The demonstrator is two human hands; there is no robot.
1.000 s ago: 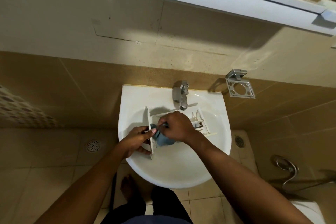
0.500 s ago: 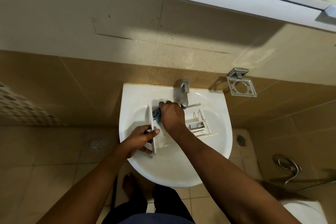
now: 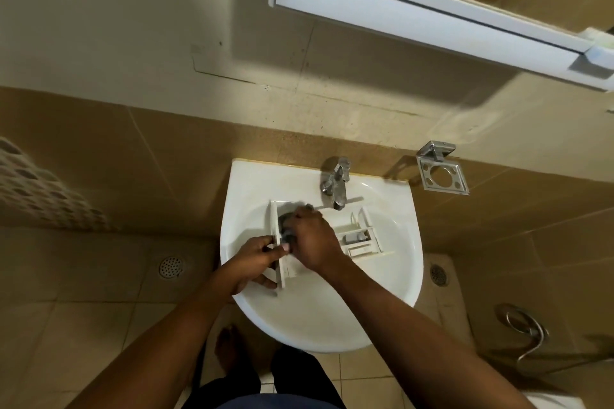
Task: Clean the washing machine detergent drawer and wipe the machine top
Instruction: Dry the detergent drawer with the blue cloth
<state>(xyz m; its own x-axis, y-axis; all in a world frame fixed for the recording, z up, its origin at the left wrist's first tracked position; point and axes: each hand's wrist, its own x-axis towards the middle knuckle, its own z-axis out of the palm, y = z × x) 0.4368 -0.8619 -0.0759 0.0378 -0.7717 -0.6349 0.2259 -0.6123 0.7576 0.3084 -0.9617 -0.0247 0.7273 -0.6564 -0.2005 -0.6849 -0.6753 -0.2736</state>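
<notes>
Your right hand (image 3: pixel 312 239) has drawn the cloth (image 3: pixel 285 222) back toward you. Your left hand (image 3: pixel 260 259) grips the drawer (image 3: pixel 362 247) front; right fingers clutch the cloth inside it, in the sink (image 3: pixel 332 319). Drawer mid-scrub; machine top likely remains.

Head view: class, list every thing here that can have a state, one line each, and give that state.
detergent drawer, out of the machine, lying in the sink
cloth, bunched, pressed into the drawer just behind its front panel
left hand, grips the drawer's front panel
right hand, holds the cloth
tap, no stream of water visible
</notes>
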